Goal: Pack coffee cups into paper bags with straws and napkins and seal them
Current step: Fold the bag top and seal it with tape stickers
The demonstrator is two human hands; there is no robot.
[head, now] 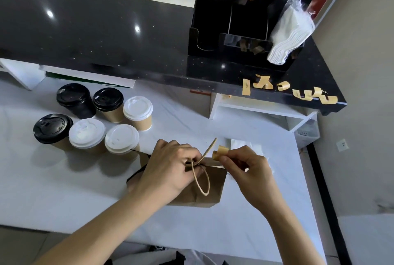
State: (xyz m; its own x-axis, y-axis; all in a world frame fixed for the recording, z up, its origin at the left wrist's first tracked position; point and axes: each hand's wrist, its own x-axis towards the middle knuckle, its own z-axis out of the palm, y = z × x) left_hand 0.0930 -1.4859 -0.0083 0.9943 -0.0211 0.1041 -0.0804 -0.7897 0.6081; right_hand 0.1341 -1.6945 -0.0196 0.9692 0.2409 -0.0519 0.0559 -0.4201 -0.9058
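Kraft-brown and thin, the paper bag standing on the white table looks light and easily creased, so the left hand pinches its folded mouth shut while the right hand holds a curling sticker strip by one end.

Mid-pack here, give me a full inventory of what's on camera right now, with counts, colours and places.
coffee cups: six, kraft or black sleeves, three black lids and three white, clustered on the white table, left
paper bag: one, brown with twine handles, centre of the table
white table: one, foreground
tape piece: one, tan, curled, above the bag top
tape strips: several, tan, stuck along the black counter edge, right
black counter: one, glossy, behind the table
organiser: one, black, on the counter
napkins: one white stack in clear wrap, in the organiser
left hand: pinching the bag top shut
right hand: fingers pinching the tape piece
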